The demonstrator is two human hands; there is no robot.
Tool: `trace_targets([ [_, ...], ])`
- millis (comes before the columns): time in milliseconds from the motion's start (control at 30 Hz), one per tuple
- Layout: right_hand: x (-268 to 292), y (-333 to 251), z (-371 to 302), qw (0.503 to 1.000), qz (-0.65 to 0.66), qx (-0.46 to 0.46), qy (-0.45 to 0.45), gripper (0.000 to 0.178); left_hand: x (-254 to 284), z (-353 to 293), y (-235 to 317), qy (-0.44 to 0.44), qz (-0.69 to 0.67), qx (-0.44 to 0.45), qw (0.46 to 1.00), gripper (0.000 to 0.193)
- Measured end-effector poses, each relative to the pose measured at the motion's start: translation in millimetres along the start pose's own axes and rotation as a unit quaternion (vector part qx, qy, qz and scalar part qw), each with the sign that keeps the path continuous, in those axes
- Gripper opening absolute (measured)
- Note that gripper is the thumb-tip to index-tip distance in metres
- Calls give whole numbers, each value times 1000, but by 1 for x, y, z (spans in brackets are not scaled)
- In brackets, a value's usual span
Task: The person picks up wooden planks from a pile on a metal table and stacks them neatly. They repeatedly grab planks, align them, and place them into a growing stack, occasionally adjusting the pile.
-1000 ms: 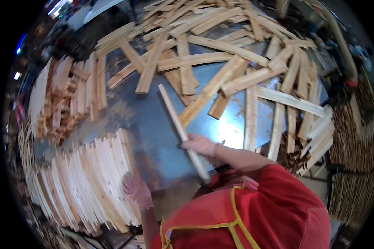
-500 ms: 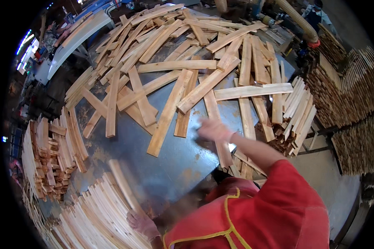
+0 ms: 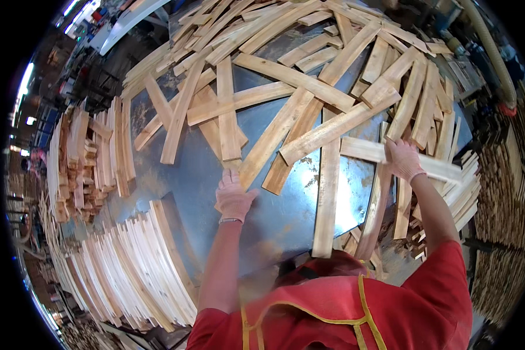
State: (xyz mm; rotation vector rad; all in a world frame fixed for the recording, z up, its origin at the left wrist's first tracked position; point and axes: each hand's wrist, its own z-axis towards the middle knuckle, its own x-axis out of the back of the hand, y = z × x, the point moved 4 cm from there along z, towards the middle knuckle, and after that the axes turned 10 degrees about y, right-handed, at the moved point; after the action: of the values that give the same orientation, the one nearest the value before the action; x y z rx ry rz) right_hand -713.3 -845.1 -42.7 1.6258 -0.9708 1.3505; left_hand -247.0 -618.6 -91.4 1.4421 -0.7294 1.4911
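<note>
My right hand (image 3: 402, 158) is closed over a pale wooden board (image 3: 360, 149) that lies crosswise at the right, its far right end blurred. My left hand (image 3: 234, 197) has its fingers stretched forward and thumb apart. Its fingertips are at the near end of a wooden board (image 3: 227, 111); whether they press on it I cannot tell. Just right of that hand, another long board (image 3: 277, 137) slants away across the metal table (image 3: 210, 224). A board (image 3: 326, 198) points toward me between my two hands.
A big heap of loose boards (image 3: 262, 29) covers the table's far side. Rows of boards (image 3: 134, 268) stand at the near left, with a stack (image 3: 81, 157) behind them. More boards (image 3: 464, 195) are piled at the right. Tall timber stacks (image 3: 501, 245) rise beyond.
The view has shifted. My left hand has left the row of boards at the near left and reached forward over the table. My right hand has moved right onto the pale board.
</note>
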Motion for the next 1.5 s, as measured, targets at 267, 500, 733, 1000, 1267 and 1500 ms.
trace_targets([
  [267, 61, -78, -61, 824, 524, -26, -214, 75, 85, -117, 2, -217, -443, 269, 827, 59],
  [500, 26, -228, -51, 696, 679, -131, -192, 54, 83, -283, -147, 24, 15, 191, 981, 61],
  [733, -38, -420, -92, 465, 827, -257, -183, 23, 112, -372, -236, -68, 186, 277, 940, 78],
  [1000, -65, -548, -141, 676, 695, -113, -216, 69, 148, -270, -137, -209, -224, 305, 902, 86],
  [1267, 1, -387, -17, 777, 618, -10, -115, 76, 77, -330, -221, 23, 126, 199, 972, 61],
  [1500, 40, -285, 210, 929, 262, 91, 246, 61, 124, -152, -208, 73, 121, 199, 970, 76],
])
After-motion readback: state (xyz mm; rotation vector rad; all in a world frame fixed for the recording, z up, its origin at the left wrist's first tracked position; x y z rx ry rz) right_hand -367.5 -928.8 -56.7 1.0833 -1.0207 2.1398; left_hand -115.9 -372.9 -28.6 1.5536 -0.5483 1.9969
